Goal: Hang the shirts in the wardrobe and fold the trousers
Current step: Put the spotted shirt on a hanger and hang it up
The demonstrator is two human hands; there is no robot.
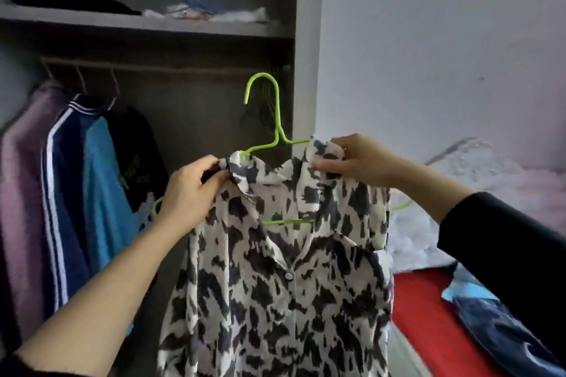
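A white shirt with black blotches [275, 278] hangs on a lime-green hanger [277, 119], held up in front of the open wardrobe. My left hand [191, 193] pinches the shirt's left collar and shoulder. My right hand [352, 159] pinches the right side of the collar. The hanger's hook points up, a little below the wardrobe rail [165, 66] and apart from it. The hanger's lower bar shows through the open neck.
Several garments hang at the left of the rail: a pink one [21, 193], a navy striped jacket [61, 193], a blue top [104, 193]. The shelf [147, 23] above holds dark and pale items. Right: a red surface [428, 324] with a blue patterned cloth [496, 324], white bedding behind.
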